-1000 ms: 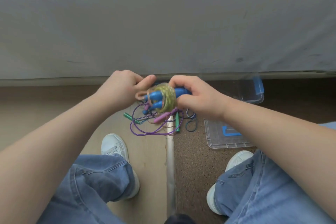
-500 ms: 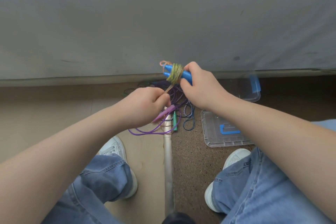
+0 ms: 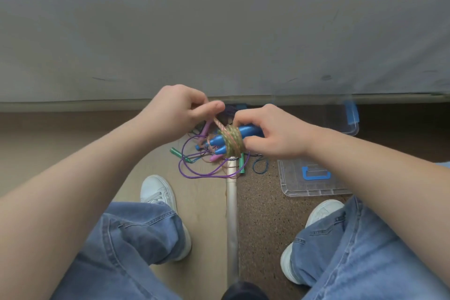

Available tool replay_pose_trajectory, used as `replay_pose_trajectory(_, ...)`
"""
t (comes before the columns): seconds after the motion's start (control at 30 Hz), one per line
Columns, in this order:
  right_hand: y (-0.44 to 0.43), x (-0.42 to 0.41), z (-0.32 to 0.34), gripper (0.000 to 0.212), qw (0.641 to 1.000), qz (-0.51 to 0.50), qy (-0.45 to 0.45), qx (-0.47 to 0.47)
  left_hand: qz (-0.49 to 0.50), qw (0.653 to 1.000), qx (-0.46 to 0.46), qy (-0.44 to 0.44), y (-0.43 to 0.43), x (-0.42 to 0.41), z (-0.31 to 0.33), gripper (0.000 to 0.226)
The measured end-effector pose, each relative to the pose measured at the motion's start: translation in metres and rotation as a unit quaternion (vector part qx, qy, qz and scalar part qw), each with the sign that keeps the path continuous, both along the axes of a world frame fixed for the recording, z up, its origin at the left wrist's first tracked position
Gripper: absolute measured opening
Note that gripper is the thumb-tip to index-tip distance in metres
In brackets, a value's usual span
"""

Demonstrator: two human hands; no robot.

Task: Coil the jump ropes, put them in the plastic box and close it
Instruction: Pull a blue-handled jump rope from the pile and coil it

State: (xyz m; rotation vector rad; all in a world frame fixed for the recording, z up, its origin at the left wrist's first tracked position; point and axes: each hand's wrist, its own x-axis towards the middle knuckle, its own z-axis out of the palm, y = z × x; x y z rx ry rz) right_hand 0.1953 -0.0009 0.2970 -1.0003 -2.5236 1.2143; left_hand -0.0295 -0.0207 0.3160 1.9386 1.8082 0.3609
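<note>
Clamping the blue handles (image 3: 248, 130) at frame centre as a spool, the right hand (image 3: 275, 131) lets the left hand (image 3: 177, 109), pinching the braided rope (image 3: 231, 141), wind it.

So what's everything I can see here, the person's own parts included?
blue-handled jump rope: one, yellow-green cord wound round blue handles, held above the floor.
purple jump rope: one, purple, loose on the floor under the hands.
green handles: at least two, green, in that floor tangle.
dark blue cord: one loop, right edge of the tangle.
plastic box: one, clear with blue latch, by the wall, right.
lid: one, clear with blue handle, flat on the floor.
floor strip: one, pale, between the two floorings.
wall: one, grey, ahead.
shoes: two, white.
jeans: one pair, blue.
left grip: one, pinches the cord's loose end.
right grip: one, holds the blue handles.
</note>
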Motion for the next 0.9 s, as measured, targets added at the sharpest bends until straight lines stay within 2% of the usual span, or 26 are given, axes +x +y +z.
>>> replay_pose_trajectory(0.1, 0.001, 0.001, 0.003, 0.012, 0.995, -0.028, 0.078, -0.061, 0.078, 0.979, -0.102, -0.157, -0.007, 0.010, -0.003, 0.037)
replay_pose_trajectory(0.17, 0.001, 0.000, 0.002, 0.013, 0.985, -0.042, 0.127, -0.113, 0.118, 0.931, -0.192, -0.286, -0.012, 0.018, -0.004, 0.037)
replay_pose_trajectory(0.27, 0.000, -0.002, -0.001, 0.011, 0.950, -0.070, 0.210, -0.221, 0.142, 0.848, -0.301, -0.413, -0.017, 0.029, -0.004, 0.039)
replay_pose_trajectory(0.37, 0.000, -0.006, -0.006, 0.007, 0.922, -0.088, 0.259, -0.273, 0.207, 0.800, -0.295, -0.480, -0.014, 0.034, -0.003, 0.035)
replay_pose_trajectory(0.5, 0.004, -0.006, -0.013, 0.010, 0.946, -0.155, 0.209, -0.195, 0.267, 0.769, -0.236, -0.531, -0.012, 0.037, -0.004, 0.031)
replay_pose_trajectory(0.63, 0.009, -0.002, -0.017, 0.010, 0.977, -0.182, 0.088, -0.066, 0.286, 0.777, -0.184, -0.530, -0.014, 0.038, -0.005, 0.015)
replay_pose_trajectory(0.73, 0.012, -0.002, -0.019, 0.009, 0.980, -0.190, 0.054, -0.002, 0.270, 0.793, -0.166, -0.520, -0.016, 0.039, -0.003, 0.020)
replay_pose_trajectory(0.8, 0.012, -0.002, -0.020, 0.012, 0.980, -0.192, 0.037, 0.035, 0.257, 0.820, -0.158, -0.486, -0.016, 0.038, -0.003, 0.024)
replay_pose_trajectory(0.9, 0.010, -0.001, -0.023, 0.016, 0.977, -0.205, 0.027, 0.053, 0.224, 0.861, -0.126, -0.440, -0.017, 0.037, -0.002, 0.043)
